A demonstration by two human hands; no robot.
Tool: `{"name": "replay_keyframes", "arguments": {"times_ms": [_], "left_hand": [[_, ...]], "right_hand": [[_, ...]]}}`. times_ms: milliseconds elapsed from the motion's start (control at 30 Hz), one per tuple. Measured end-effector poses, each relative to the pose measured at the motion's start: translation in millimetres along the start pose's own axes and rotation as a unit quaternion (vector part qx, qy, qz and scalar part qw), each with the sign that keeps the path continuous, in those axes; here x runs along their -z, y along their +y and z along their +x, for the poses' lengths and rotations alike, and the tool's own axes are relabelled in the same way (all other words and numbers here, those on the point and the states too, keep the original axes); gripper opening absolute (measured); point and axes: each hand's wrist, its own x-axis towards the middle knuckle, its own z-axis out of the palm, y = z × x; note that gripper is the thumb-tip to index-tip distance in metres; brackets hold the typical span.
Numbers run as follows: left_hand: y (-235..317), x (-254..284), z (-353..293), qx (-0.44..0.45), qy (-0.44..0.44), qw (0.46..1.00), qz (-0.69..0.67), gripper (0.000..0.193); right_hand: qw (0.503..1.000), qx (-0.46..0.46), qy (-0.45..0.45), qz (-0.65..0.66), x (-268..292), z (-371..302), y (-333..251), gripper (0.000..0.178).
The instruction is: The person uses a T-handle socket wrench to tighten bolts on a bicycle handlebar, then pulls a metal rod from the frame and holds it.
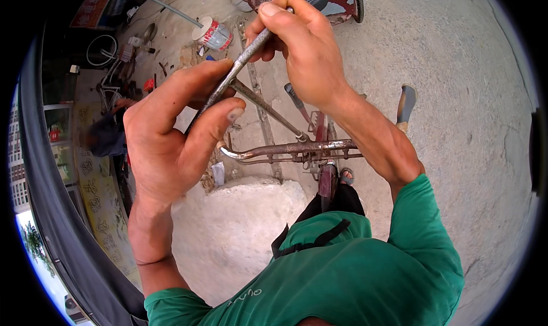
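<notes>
A rusty, T-shaped metal bar (249, 53) is held up at a slant in both hands. My left hand (171, 126) closes round its lower part, with the thumb and index finger on either side near the joint. Higher up, my right hand (308, 52) grips the upper end between thumb and curled fingers. From the joint a thin rusty rod (265, 106) runs down to the middle of a bicycle handlebar (265, 151); I cannot tell whether the two touch. That handlebar is worn, with a bare left end and a dark grip (407, 103) on the right.
The bicycle stands before me, its front wheel (328, 180) near my legs. A pale concrete slab (245, 209) lies at left. Farther off are a bucket (214, 35) with a pipe in it, a red cart (339, 3) and a bicycle wheel (101, 50). Another person (108, 133) is at far left.
</notes>
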Motion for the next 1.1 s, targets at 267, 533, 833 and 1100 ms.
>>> {"name": "replay_keyframes", "arguments": {"times_ms": [267,533,833,1100], "left_hand": [[-28.7,13.0,4.3,-0.055,-0.034,0.998,0.0,0.043],[-66.9,18.1,24.3,-0.102,-0.046,0.994,-0.003,0.043],[-76.8,14.6,28.1,-0.14,-0.029,0.99,0.017,0.037],[-48.7,-1.0,9.3,-0.002,0.002,1.0,-0.02,0.026]], "right_hand": [[0.998,0.033,0.014,-0.041,-2.4,-11.4,-10.0,0.031],[0.993,0.076,-0.017,-0.088,-0.8,-27.4,-15.9,0.028],[0.988,0.11,-0.008,-0.108,-1.0,-30.2,-10.4,0.029],[0.996,0.04,-0.037,-0.076,3.0,-18.4,-9.9,0.028]]}}
